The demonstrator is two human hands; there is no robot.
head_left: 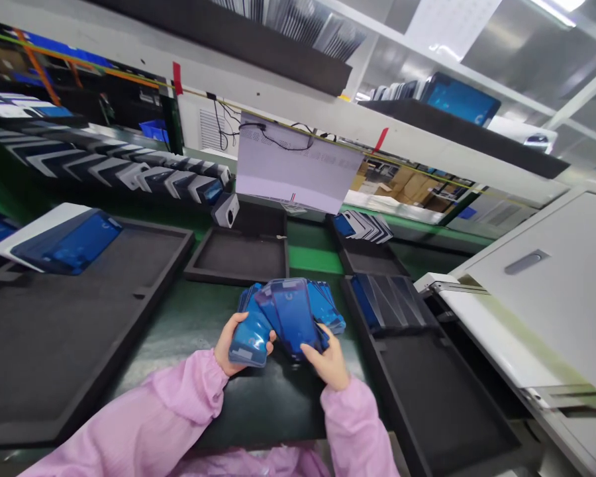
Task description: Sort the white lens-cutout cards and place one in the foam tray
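Note:
My left hand (236,344) is closed around a glossy blue phone-shaped panel (251,341), tilted, with light reflecting off its face. My right hand (329,358) grips the lower right edge of a few dark blue phone-shaped panels (293,311), fanned out one over another. The two held groups meet or nearly meet at the middle. Behind them, more blue panels (325,305) lie overlapping on the dark green work surface (198,324). Part of that pile is hidden by the held panels.
Large black foam trays flank me, one at the left (69,331) holding a slanted stack of panels (74,238), one at the right (447,397) with dark panels (392,301). A smaller black tray (238,255) lies ahead. White cabinet (566,265) stands right; shelf (288,79) crosses above.

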